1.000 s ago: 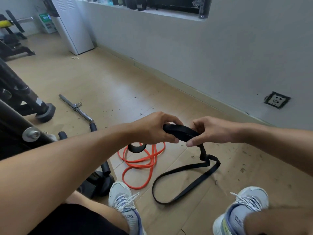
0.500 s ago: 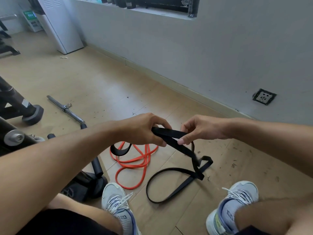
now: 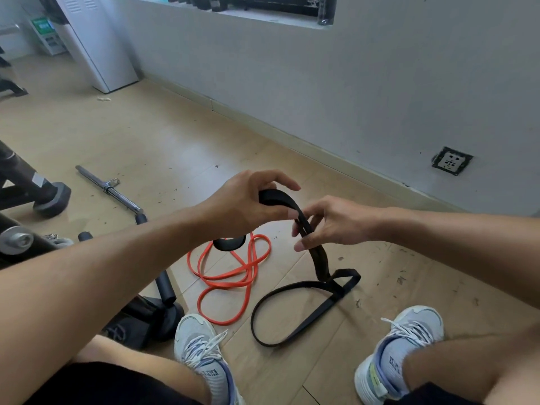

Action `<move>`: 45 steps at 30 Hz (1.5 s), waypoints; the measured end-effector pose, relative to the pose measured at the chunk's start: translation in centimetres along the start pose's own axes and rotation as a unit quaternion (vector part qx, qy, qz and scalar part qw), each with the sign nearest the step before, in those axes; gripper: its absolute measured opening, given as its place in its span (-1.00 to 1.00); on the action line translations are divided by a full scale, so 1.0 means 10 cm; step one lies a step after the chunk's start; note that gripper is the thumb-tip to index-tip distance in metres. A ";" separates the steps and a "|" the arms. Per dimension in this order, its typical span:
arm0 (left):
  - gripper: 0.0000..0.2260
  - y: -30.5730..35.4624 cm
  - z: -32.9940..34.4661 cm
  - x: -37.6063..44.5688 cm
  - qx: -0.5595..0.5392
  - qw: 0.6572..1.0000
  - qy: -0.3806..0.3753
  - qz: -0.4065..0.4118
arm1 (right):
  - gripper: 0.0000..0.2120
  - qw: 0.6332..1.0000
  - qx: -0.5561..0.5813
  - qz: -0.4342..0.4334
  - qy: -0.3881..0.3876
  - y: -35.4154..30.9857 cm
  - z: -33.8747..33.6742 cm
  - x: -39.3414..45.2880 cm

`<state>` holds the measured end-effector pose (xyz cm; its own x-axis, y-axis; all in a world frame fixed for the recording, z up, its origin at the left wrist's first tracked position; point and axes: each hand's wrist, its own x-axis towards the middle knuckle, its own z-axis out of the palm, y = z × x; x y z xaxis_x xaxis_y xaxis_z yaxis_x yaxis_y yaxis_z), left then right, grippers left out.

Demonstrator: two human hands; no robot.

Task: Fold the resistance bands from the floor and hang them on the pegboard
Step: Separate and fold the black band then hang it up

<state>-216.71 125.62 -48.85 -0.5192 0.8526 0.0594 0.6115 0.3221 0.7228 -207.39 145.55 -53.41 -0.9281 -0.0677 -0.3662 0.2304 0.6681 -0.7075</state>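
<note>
A black resistance band (image 3: 295, 311) runs from my hands down to a long loop on the wooden floor between my shoes. My left hand (image 3: 245, 206) grips its folded upper end, and a short loop hangs below that hand. My right hand (image 3: 330, 220) pinches the doubled strand just to the right and lower. An orange resistance band (image 3: 233, 276) lies in loose coils on the floor under my left hand. No pegboard is in view.
A metal bar handle (image 3: 108, 188) lies on the floor at left beside black gym machine parts (image 3: 26, 188). A foam-roller base (image 3: 163, 287) stands by my left shoe (image 3: 201, 346). The grey wall (image 3: 321, 92) with a socket (image 3: 451, 160) runs along the right.
My right hand has slid down along the black band, from beside my left hand to lower on the strand. The band now rises more steeply from the floor.
</note>
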 end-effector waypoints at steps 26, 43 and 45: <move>-0.85 -0.39 -0.29 0.00 0.065 0.987 0.075 -0.124 | -0.76 0.941 -0.117 0.083 0.306 0.33 -0.34 0.02; -0.47 -0.13 0.09 0.06 -0.003 0.990 -0.054 -0.132 | -0.63 0.978 -0.042 -0.070 0.191 -0.37 -0.16 -0.09; -0.71 -0.07 0.09 0.07 -0.020 0.995 -0.012 -0.102 | -0.58 0.983 -0.028 -0.070 0.165 -0.33 -0.13 -0.06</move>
<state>-216.97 126.40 -49.93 -0.6152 0.7811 -0.1066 0.4703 0.4721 0.7456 -207.99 144.33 -50.08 -0.9961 0.0759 -0.0442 0.0851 0.7094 -0.6996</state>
